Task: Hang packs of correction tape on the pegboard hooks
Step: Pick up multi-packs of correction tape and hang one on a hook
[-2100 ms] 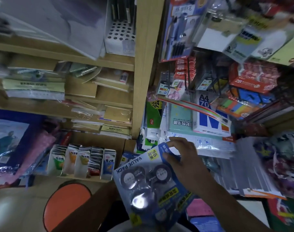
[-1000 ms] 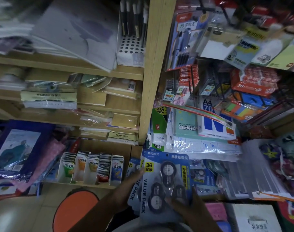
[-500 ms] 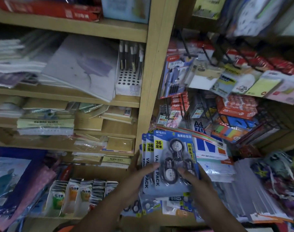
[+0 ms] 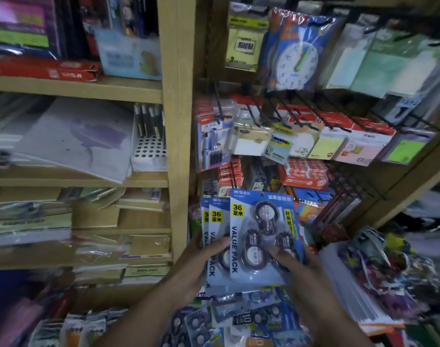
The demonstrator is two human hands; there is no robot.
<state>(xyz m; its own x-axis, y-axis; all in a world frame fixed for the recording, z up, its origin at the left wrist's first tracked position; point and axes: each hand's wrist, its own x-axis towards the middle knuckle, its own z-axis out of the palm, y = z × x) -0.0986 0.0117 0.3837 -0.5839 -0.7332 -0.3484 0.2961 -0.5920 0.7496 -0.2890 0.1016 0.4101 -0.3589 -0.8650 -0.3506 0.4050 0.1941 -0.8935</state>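
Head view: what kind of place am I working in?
Likely a stationery shop: sticky-note packs hang on black pegboard hooks, wooden shelves hold paper goods, and both hands hold correction tape packs.

Black hooks jut forward at 12 o'clock, loaded with sticky-note packs — little gap between them. A wooden upright walls off 10 o'clock, and stacked paper crowds 3 o'clock — an open gap lies just above the held correction tape packs.

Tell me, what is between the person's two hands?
In the head view, a fanned stack of blue correction tape packs sits between the left hand and the right hand, gripped from both sides.
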